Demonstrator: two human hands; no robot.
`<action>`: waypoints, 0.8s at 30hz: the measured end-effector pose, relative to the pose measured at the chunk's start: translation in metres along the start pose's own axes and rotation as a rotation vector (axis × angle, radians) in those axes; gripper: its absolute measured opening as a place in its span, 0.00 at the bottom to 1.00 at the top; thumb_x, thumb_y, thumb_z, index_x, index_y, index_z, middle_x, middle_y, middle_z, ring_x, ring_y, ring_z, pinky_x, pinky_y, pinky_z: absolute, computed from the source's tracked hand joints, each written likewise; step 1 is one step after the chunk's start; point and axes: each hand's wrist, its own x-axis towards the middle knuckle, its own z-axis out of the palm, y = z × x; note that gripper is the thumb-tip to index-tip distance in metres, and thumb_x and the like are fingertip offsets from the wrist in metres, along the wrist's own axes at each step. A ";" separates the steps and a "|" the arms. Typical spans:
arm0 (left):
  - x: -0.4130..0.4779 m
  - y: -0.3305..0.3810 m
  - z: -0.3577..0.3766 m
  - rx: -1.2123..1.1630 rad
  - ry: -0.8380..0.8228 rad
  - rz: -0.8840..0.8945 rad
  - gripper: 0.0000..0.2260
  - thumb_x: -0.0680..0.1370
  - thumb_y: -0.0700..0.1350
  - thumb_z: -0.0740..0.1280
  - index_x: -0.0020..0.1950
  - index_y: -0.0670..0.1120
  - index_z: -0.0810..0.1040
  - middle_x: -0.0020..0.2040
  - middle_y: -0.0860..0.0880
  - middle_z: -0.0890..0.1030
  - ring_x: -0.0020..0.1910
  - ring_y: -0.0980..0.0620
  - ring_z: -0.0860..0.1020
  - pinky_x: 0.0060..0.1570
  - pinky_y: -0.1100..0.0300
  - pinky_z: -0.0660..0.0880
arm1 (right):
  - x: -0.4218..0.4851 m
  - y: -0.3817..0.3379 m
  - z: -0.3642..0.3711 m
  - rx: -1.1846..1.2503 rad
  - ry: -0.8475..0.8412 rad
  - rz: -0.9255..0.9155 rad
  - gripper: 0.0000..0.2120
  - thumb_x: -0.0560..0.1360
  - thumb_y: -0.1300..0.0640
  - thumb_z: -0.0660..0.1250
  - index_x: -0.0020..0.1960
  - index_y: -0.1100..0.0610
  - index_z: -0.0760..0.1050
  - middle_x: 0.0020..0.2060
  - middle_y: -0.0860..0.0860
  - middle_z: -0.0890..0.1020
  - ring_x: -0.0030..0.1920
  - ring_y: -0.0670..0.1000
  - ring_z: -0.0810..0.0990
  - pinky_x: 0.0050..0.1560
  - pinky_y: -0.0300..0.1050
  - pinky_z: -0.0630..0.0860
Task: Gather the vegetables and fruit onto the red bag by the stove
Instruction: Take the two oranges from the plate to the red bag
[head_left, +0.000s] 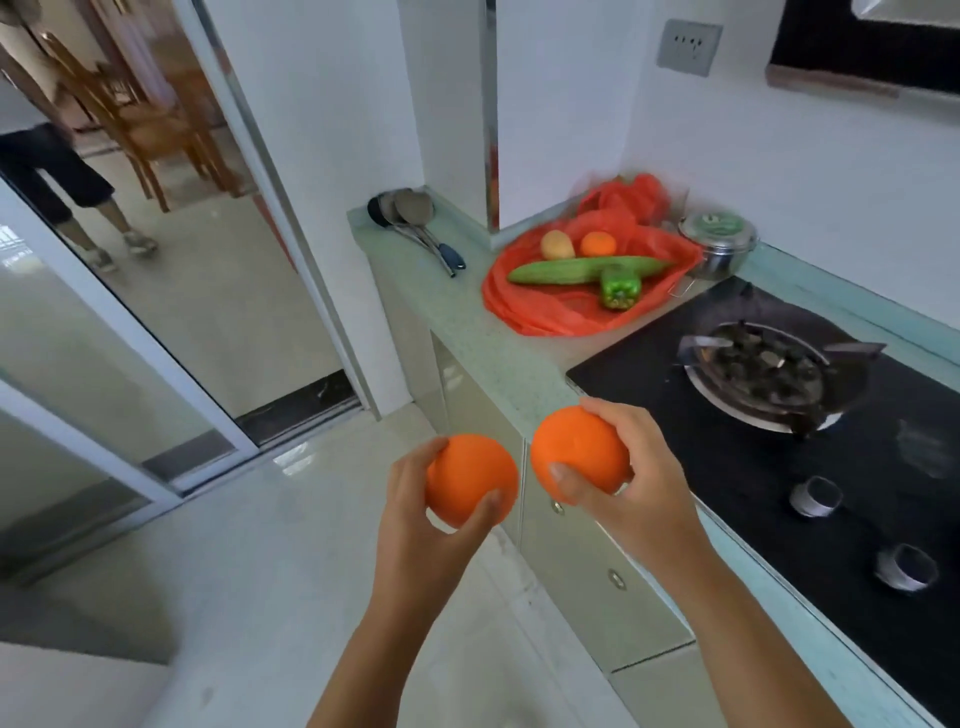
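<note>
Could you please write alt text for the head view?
Left hand grips one round orange, right hand a second orange. Ahead, a red plastic bag beside the black stove holds a green cucumber, green pepper, potato and small orange.

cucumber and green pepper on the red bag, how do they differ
The cucumber is long and slim; the green pepper is short and blocky. The cucumber is pale green; the green pepper is brighter and glossy. Both lie on the red bag, crosswise to each other.
</note>
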 end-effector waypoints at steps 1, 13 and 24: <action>0.008 -0.002 0.001 0.006 0.009 -0.015 0.24 0.67 0.51 0.75 0.55 0.65 0.66 0.55 0.66 0.67 0.53 0.64 0.70 0.45 0.67 0.69 | 0.009 0.003 0.002 0.007 -0.013 0.006 0.26 0.62 0.36 0.66 0.58 0.34 0.63 0.56 0.35 0.68 0.55 0.35 0.70 0.42 0.27 0.73; 0.102 -0.046 0.012 -0.030 -0.015 -0.085 0.24 0.64 0.57 0.71 0.55 0.67 0.65 0.55 0.68 0.68 0.54 0.64 0.71 0.48 0.63 0.72 | 0.091 0.035 0.040 0.001 -0.013 0.131 0.28 0.59 0.32 0.64 0.57 0.34 0.63 0.57 0.35 0.67 0.54 0.37 0.71 0.41 0.33 0.71; 0.280 -0.099 -0.025 -0.092 -0.098 -0.048 0.26 0.62 0.64 0.68 0.57 0.66 0.66 0.55 0.68 0.68 0.54 0.66 0.71 0.49 0.63 0.73 | 0.243 0.029 0.128 -0.073 0.041 0.111 0.26 0.62 0.39 0.69 0.58 0.36 0.64 0.56 0.35 0.68 0.56 0.33 0.67 0.49 0.28 0.68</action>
